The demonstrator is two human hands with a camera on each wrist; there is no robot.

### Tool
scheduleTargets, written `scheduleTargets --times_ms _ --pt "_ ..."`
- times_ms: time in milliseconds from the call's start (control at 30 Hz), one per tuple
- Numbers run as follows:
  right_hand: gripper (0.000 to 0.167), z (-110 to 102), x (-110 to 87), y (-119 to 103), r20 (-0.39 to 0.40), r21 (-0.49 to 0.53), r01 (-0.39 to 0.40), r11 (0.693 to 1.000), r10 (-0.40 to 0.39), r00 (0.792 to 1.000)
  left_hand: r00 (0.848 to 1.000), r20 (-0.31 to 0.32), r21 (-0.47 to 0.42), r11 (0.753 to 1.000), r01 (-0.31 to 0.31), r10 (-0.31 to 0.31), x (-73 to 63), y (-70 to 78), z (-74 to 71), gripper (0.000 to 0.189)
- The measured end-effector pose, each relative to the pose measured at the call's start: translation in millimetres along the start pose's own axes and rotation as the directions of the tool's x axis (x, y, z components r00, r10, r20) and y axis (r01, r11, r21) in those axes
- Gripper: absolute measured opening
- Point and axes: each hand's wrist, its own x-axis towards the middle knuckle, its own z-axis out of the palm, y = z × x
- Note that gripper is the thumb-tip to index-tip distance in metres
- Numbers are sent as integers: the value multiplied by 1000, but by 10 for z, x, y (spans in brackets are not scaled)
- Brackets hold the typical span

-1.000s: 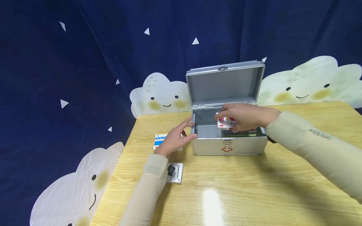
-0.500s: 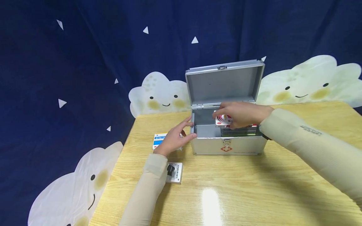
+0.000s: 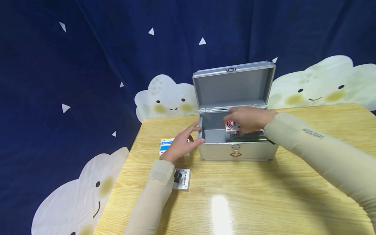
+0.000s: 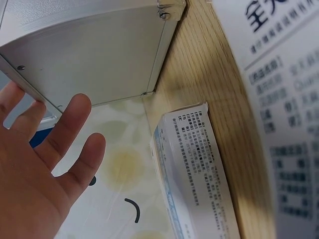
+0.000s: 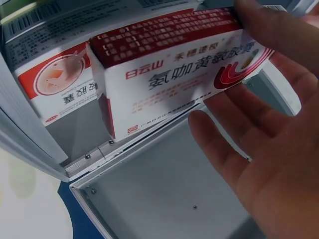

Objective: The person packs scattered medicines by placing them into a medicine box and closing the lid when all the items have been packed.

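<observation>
the right hand pinches a red and white box in the opening of a silver case near the tabletop's back edge, the left hand is spread at the case's left side, and a blue and white box lies near the left edge

From here, the wood-grain table is bearing an open first-aid case, a blue-and-white medicine carton and a grey-and-white box.

The left hand holds its fingers at the edge of a silver case; a white printed carton sits on the wooden bench; another printed carton looms close at right; behind, pale cloth bears a drawn smile.
</observation>
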Motion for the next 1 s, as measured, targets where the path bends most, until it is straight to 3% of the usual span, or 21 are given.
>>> scheduleTargets --times_ms 433,1000 --pt "53 73 59 114 -22 20 16 1000 -15 1000 1000 -19 0 1000 15 -15 -3 -14 24 53" --pt "53 104 175 193 35 -15 -57 998 58 998 1000 -3 -3 1000 15 -15 18 -15 8 54"
